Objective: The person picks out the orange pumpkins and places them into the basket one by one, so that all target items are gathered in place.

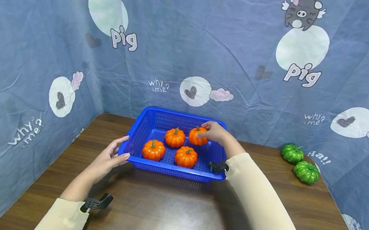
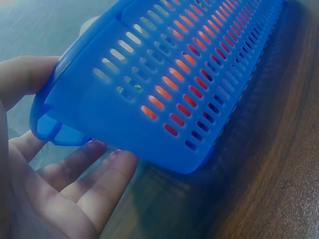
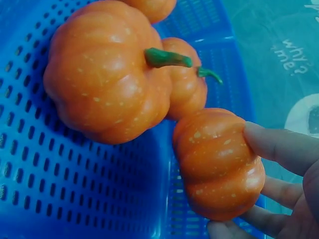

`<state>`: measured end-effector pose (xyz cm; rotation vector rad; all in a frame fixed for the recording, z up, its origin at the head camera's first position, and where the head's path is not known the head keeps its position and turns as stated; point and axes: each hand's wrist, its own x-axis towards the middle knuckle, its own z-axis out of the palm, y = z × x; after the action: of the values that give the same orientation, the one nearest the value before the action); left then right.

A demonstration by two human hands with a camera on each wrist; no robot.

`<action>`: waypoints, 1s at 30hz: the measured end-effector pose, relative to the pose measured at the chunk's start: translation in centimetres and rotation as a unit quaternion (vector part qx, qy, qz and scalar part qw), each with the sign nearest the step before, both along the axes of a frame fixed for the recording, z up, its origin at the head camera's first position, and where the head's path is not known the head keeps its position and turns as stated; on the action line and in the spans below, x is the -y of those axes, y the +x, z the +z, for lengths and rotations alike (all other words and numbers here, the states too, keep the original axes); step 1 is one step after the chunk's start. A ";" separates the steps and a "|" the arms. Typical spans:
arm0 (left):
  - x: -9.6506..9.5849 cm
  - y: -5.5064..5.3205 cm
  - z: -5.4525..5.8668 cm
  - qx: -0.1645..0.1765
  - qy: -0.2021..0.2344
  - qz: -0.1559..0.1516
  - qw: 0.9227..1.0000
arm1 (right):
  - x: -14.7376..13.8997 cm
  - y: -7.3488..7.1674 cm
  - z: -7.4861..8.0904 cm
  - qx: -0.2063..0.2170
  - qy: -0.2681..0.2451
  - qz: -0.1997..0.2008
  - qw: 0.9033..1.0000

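A blue perforated plastic basket stands on the table near the back curtain. My left hand grips its left rim, and the left wrist view shows the thumb over the edge with the fingers below. Inside the basket's right part, my right hand pinches a small orange pumpkin with a green stem between thumb and fingers. Whether that pumpkin touches the basket floor, I cannot tell. Three similar orange pumpkins sit in the basket: front left, back middle and front middle.
Two shiny green pumpkins lie close together at the table's back right. A blue printed curtain hangs behind the table and along its sides. Brown wood tabletop stretches in front of the basket.
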<state>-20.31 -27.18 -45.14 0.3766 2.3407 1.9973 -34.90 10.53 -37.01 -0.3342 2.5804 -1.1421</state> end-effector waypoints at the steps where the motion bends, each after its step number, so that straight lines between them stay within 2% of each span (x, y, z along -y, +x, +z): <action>1: 0.0 0.0 0.0 0.000 -0.002 0.000 1.000 | 0.0 0.0 -0.1 -0.001 0.003 -0.002 1.000; 6: 0.0 0.0 0.1 0.001 -0.005 0.001 1.000 | 0.4 -0.1 -0.5 -0.006 0.005 -0.003 1.000; 20: 0.0 0.5 0.4 -0.006 0.004 0.001 1.000 | 1.0 -0.6 -1.9 0.025 0.020 0.015 0.999; 26: -0.1 0.4 0.3 0.001 0.002 0.004 1.000 | 0.8 -0.5 -2.1 0.037 0.000 0.030 0.999; 30: -0.2 0.2 0.2 0.004 -0.001 0.006 1.000 | 0.7 -0.6 -2.5 0.038 -0.009 0.025 0.999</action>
<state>-20.08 -26.99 -44.95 0.3560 2.3459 1.9971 -35.46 9.84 -39.49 -0.3495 2.4834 -1.1382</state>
